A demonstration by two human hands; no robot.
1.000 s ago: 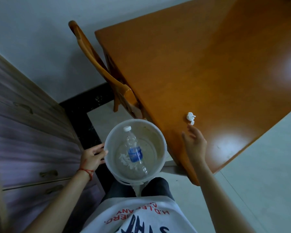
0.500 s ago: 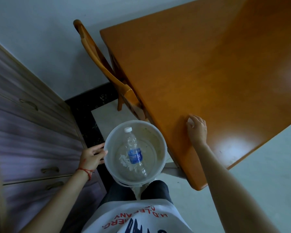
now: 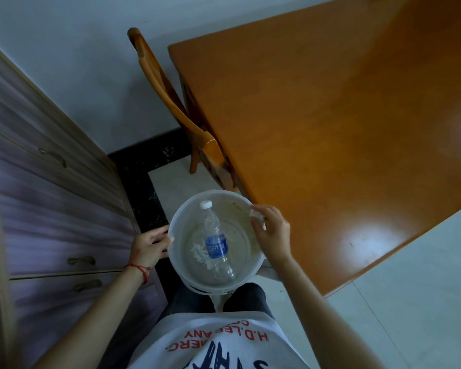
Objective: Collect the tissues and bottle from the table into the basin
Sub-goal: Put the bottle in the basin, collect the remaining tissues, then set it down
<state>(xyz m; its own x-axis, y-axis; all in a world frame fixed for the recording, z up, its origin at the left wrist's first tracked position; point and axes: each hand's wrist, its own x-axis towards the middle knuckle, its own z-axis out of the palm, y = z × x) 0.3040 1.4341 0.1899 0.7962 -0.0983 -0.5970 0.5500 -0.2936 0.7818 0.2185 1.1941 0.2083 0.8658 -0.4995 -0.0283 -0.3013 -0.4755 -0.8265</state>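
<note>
A round white basin hangs in front of my body, beside the corner of the orange wooden table. My left hand grips the basin's left rim. Inside lie a clear plastic bottle with a blue label and white cap, and white tissue under it on the bottom. My right hand is over the basin's right rim, fingers closed on a small crumpled white tissue. No tissue shows on the visible table top.
A wooden chair is pushed in at the table's left side, just beyond the basin. A purple-grey drawer cabinet with metal handles fills the left. The floor is pale tile with a black border strip. A white wall is behind.
My right hand closed on the crumpled tissue on the table near its edge, lifted it and carried it left to the basin's rim. The left hand kept holding the basin.
</note>
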